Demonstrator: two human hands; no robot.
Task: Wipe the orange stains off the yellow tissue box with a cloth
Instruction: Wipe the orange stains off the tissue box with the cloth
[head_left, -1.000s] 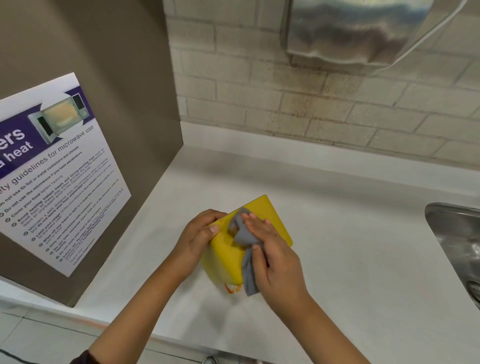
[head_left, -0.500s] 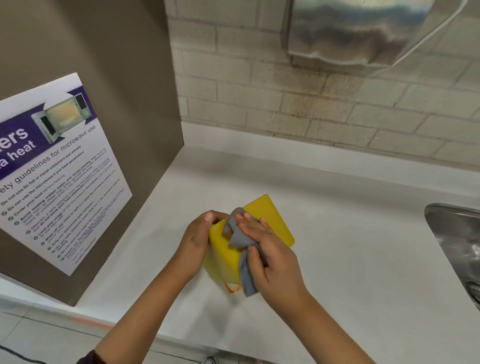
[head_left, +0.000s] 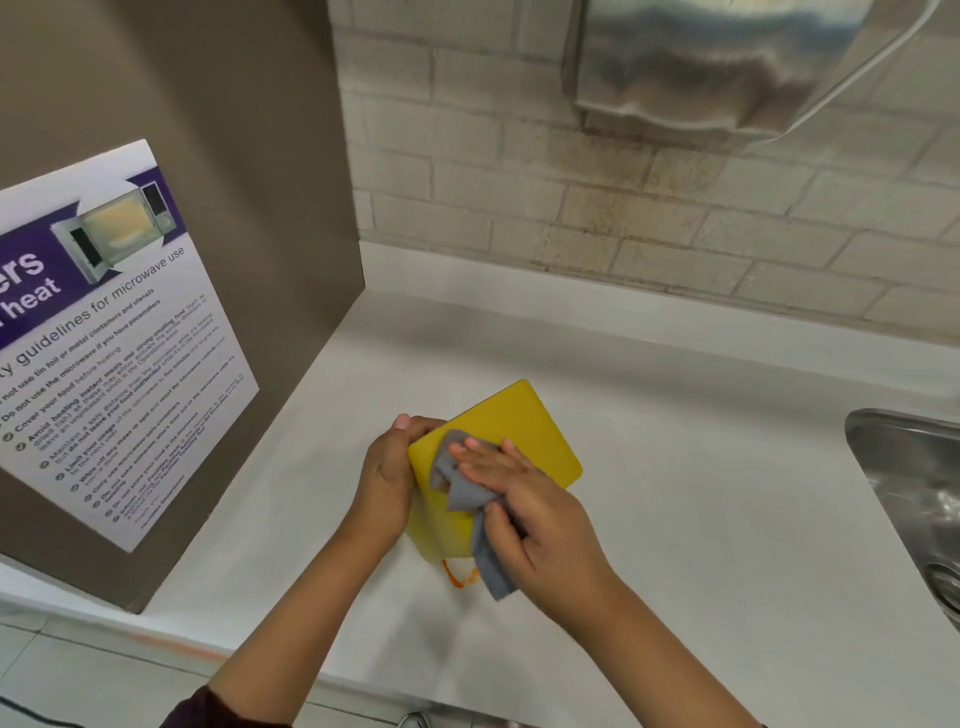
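Here the yellow tissue box (head_left: 511, 431) is held tilted above the white worktop (head_left: 701, 519), toward its near edge and left of centre. The left hand (head_left: 387, 478) clasps the box along its left side, fingers curled over the far-left corner, its grip clamped on the box. The right hand (head_left: 540, 514) lies across the box's upper face with a grey cloth (head_left: 462, 488) under the fingers; thumb and fingers pinch the cloth, so that grip is closed on it, and the fingertips press the fabric flat against the yellow surface. A loose end of the cloth hangs off the near side of the box. Just beside that hanging end, an orange mark (head_left: 460, 577) shows on the box's near lower face. To the left stands a brown panel carrying a microwave guideline poster (head_left: 104, 332). At the right edge is a steel sink (head_left: 904, 467), well apart from the box. A metal dispenser (head_left: 727, 62) is mounted on the brick wall at the far side.
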